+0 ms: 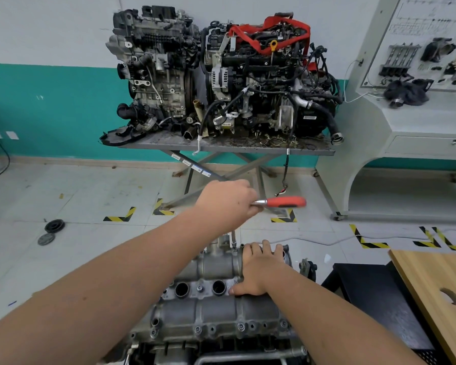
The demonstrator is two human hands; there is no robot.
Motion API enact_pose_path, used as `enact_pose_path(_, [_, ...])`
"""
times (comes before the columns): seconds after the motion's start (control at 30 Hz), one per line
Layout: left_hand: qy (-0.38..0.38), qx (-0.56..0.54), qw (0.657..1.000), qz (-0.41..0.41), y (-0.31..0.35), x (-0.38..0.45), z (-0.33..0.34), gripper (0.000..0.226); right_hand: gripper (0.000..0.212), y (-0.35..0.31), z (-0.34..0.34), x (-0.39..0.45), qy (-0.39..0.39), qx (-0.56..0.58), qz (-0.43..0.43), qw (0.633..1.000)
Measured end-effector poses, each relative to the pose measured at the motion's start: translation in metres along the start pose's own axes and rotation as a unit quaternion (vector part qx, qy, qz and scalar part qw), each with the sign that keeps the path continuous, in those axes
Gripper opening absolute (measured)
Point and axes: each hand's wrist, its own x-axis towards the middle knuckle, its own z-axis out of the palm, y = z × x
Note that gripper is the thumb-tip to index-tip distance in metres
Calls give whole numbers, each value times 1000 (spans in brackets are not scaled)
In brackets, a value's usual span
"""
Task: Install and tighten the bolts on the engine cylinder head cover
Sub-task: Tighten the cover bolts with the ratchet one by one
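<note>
Currently: left hand [228, 200] clenched round ratchet [279, 202] head, extension on bolt [234, 249] at far edge of cover [211, 312]. Right hand [259, 270] flat, bracing cover. Risk: tilted extension slipping off bolt, rounding head, cross-threading.

Scissor-lift table [248, 149]: two engines [221, 75]. Floor [90, 196]: pulley [54, 226], disc [46, 238].
</note>
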Motion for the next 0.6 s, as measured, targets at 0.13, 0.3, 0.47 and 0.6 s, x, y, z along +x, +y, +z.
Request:
enact_pose_path(0.13, [294, -9, 951, 91, -1, -19, 32, 43, 122, 0, 1, -3, 29, 6, -5, 1000])
enact_pose_path(0.3, [358, -107, 926, -60, 5, -20, 50, 53, 119, -1, -1, -6, 20, -2, -8, 1000])
enact_pose_path(0.47, [261, -555, 773, -163, 16, -27, 56, 35, 124, -2, -3, -3, 3, -3, 4, 1000])
enact_pose_path(0.6, [213, -749, 545, -311, 23, -14, 51, 49, 126, -1, -2, -3, 7, 6, 5, 1000])
